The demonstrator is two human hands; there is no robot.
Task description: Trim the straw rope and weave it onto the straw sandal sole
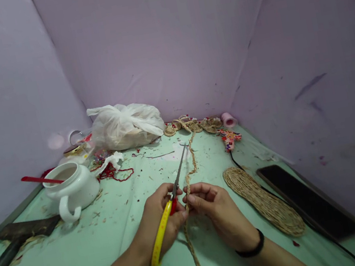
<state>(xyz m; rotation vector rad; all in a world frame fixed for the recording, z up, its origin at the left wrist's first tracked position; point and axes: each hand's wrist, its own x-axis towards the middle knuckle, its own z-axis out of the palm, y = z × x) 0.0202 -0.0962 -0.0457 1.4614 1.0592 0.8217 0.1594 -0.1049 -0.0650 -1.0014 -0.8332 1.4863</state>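
My left hand (152, 213) is closed around scissors (161, 236) with a yellow outer handle and some red inside. Their blades point away from me, toward the back of the table. The left thumb and fingertips also meet a braided straw cord (190, 243). My right hand (226, 214), with a black band at the wrist, pinches the same cord between thumb and fingers. From there the cord runs back toward several coiled straw pieces (193, 125) and forward past the bottom edge. To the right lies a woven straw sole (263, 200).
At left stand a white teapot-like pot (82, 188) with a red stick in it and a dark-handled metal tool (26, 229). Behind are a tied white plastic bag (125, 128), red string (116, 176), a pink spool (229, 120) and a patterned, corded tool (229, 139). A black phone-like slab (308, 201) lies right.
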